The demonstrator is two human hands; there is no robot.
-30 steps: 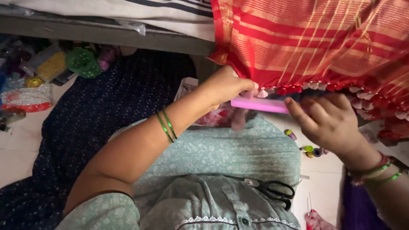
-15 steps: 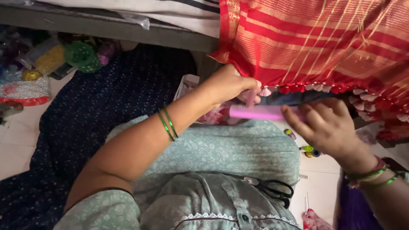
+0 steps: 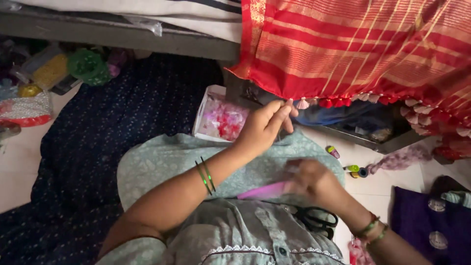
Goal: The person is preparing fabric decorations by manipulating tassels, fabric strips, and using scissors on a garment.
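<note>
The left hand (image 3: pixel 267 126) is raised to the hem of the red cloth with gold stripes (image 3: pixel 363 49), its fingertips pinched together on one of the small pink and red tassels (image 3: pixel 301 103) that hang along the edge. The right hand (image 3: pixel 314 181) has changed more: half a second ago it was up under the hem with the flat pink comb-like tool (image 3: pixel 262 191) held level just beneath the tassels, and now it has dropped to the lap, blurred with motion, its fingers closed on one end of that tool while the other end points across the pale green patterned garment (image 3: pixel 162 159). So the tool has come away from the fringe, and only the left hand is in contact with the cloth – the combing or straightening stroke on this tassel looks finished, judging from where the tool now lies. Black-handled scissors (image 3: pixel 316 220) rest on the lap just beside the right wrist, untouched. Behind the left hand stands a white open box of pink and red bits (image 3: pixel 221 118), and on the pale floor to the right lie a few small thread spools (image 3: pixel 357 171) – near the hem, apart from both hands. A dark blue dotted fabric (image 3: pixel 122 113) spreads over the floor to the left.
</note>
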